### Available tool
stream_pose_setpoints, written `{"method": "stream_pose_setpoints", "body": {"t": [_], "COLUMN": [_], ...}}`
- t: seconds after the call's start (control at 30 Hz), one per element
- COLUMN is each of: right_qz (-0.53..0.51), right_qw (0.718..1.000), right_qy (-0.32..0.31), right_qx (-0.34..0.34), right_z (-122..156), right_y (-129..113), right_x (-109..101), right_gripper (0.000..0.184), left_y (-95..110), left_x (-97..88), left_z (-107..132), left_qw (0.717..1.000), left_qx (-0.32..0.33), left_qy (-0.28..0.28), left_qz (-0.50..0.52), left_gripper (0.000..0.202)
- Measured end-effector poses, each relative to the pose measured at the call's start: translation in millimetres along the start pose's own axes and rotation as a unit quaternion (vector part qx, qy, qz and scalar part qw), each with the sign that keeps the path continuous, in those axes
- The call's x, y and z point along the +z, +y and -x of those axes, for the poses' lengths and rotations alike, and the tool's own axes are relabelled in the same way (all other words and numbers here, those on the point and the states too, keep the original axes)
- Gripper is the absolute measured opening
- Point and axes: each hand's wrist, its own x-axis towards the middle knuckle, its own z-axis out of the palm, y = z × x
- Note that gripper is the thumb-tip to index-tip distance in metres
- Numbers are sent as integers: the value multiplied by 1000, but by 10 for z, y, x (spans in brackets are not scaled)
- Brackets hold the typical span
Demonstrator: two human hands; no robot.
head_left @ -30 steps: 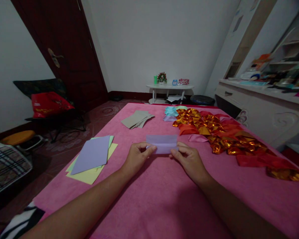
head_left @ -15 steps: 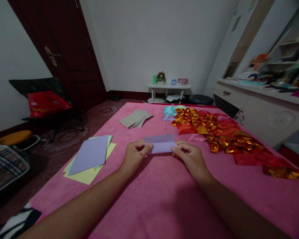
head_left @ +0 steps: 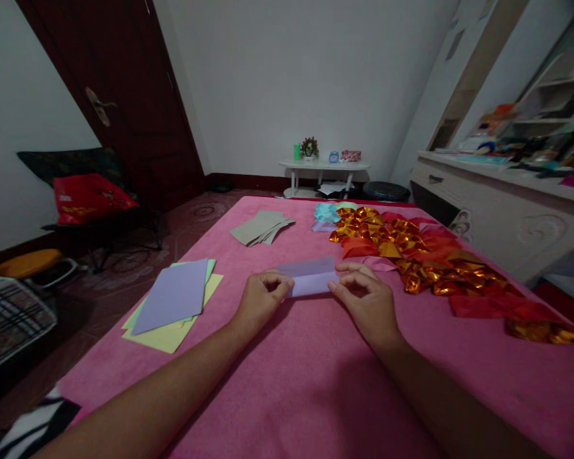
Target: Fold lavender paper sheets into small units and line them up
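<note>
Lilac paper (head_left: 310, 285) is pinched at its left end by left hand (head_left: 261, 298). Right hand (head_left: 370, 305) is loosely curled at paper's right, hold unclear.

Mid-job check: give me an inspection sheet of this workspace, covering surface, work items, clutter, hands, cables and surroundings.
Surface: pink cloth under everything laid out.
Work items: folded purple sheet, creased lengthwise, between the two hands.
Clutter: stack of coloured paper at left, purple on top; fanned grey sheets farther off; gold and red pieces massed at right.
Left hand: pinching the sheet's left end.
Right hand: thumb at the sheet's right end; grip unclear.
Cables: nothing seen.
Surroundings: dark red door; chair bearing a red bag; small white table by the far wall; cluttered dresser at right.
</note>
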Motion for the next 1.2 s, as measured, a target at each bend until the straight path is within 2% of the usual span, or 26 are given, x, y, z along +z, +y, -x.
{"method": "stream_pose_setpoints", "body": {"t": [0.23,0.43,0.67,0.9,1.2], "right_qz": [-65,-98,-94,-94,-96], "right_qw": [992,986,983,982,981], "right_qy": [-27,-6,-1,10,14], "right_qx": [102,137,157,164,165], "right_z": [-10,-26,-26,-23,-30], "right_y": [27,28,97,104,121], "right_x": [-8,-9,-19,-18,-18], "right_gripper": [20,19,19,19,20], "left_y": [10,19,-26,-35,0], "left_x": [3,9,-3,-1,0], "left_z": [1,-6,-2,-17,-9], "left_qw": [1000,998,997,993,988], "left_qx": [3,-20,-25,-65,-97], "left_qy": [-15,0,7,23,34], "left_qz": [18,67,75,97,116], "left_gripper": [21,19,21,14,16]}}
